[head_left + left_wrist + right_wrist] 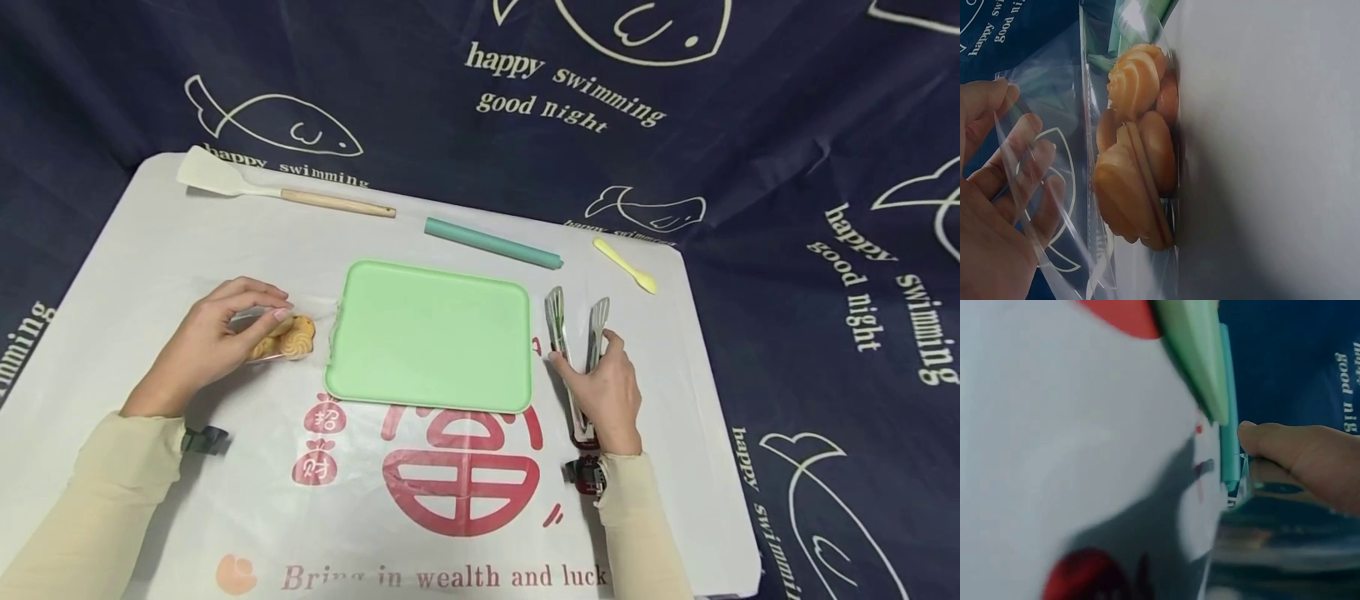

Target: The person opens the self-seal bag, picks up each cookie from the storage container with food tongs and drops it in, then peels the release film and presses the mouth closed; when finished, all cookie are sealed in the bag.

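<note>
At the left of the head view, my left hand (pixel 225 337) is over a clear plastic bag of golden swirled cookies (pixel 298 337). Up close in the left wrist view, thumb and forefinger pinch the edge of the bag's film (pixel 1054 75), while the other fingers show through it. Several cookies (pixel 1125 194) lie inside on the table side. My right hand (pixel 611 392) grips metal tongs (pixel 556 321) right of the tray, thumb on one arm and fingers around the other. The tongs' arms stand apart with nothing between their tips.
A light green tray (pixel 431 333) lies mid-table between the hands. Along the back are a white spatula (pixel 212 173) with a wooden handle, a teal rod (pixel 493 242) and a small yellow spatula (pixel 625 267). A dark printed cloth (pixel 420 108) hangs behind the white table.
</note>
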The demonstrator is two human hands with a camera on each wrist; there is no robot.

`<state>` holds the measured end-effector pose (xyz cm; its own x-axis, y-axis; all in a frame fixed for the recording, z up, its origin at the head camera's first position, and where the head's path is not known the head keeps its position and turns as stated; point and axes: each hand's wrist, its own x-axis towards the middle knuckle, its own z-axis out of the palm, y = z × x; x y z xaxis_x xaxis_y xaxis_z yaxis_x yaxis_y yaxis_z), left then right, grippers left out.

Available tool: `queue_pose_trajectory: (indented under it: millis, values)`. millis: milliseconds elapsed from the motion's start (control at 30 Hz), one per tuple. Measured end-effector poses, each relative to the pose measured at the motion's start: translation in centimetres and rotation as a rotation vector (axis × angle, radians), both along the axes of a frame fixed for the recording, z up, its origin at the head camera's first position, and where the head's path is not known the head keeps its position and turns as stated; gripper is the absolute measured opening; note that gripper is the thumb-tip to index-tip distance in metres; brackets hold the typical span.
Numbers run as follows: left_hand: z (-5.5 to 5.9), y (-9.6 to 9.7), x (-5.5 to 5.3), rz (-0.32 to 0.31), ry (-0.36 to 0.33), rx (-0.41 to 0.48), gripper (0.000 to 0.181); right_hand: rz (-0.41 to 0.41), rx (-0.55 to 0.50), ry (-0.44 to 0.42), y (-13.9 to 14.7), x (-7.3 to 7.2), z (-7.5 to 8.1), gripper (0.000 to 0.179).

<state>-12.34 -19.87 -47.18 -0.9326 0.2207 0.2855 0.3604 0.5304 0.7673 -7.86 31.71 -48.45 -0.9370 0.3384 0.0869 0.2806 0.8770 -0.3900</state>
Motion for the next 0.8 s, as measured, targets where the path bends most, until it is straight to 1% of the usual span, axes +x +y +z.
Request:
queue_pose_trajectory:
  millis: [133,233,300,367,433,467,533,600,633,667,733,800]
  values:
    - [-0.1,0.0,0.0,-0.004,0.009,-0.002,0.007,0.013,0.012,-0.010,0.0,0.2,-0.9,0.109]
    - [-0.1,-0.1,0.1,-0.004,0.004,-0.002,0.007,0.021,0.036,-0.034,-0.1,0.3,-1.0,0.114]
    - [-0.1,-0.1,0.1,-0.001,-0.003,-0.004,0.007,0.024,0.053,-0.060,-0.1,0.2,-0.7,0.113]
    - [0.0,-0.1,0.1,0.000,-0.006,-0.006,0.007,0.025,0.080,-0.072,-0.1,0.2,-0.2,0.109]
    - [0.1,-0.2,0.1,-0.005,-0.001,-0.005,0.007,0.048,0.102,-0.045,-0.2,0.1,0.3,0.102]
    - [0.1,-0.2,0.1,-0.008,0.004,-0.005,0.007,0.071,0.103,-0.012,-0.4,0.0,0.6,0.096]
    - [0.2,-0.2,0.0,-0.013,0.010,-0.005,0.008,0.158,0.092,0.085,-1.1,-0.4,1.1,0.081]
    - [0.3,-0.1,-0.1,-0.016,0.014,-0.005,0.010,0.296,0.054,0.174,-2.6,-0.9,1.8,0.065]
    - [0.4,-0.1,-0.1,-0.017,0.013,-0.004,0.010,0.375,0.022,0.192,-3.7,-1.2,2.2,0.057]
    - [0.4,-0.2,-0.1,-0.015,0.012,-0.005,0.011,0.460,-0.015,0.198,-5.0,-1.5,2.6,0.050]
    - [0.4,-0.2,-0.1,-0.013,0.008,-0.006,0.011,0.631,-0.087,0.158,-8.2,-2.0,3.1,0.041]
    - [0.3,-0.2,0.0,-0.011,0.002,-0.005,0.011,0.775,-0.137,0.075,-11.9,-2.3,3.4,0.038]
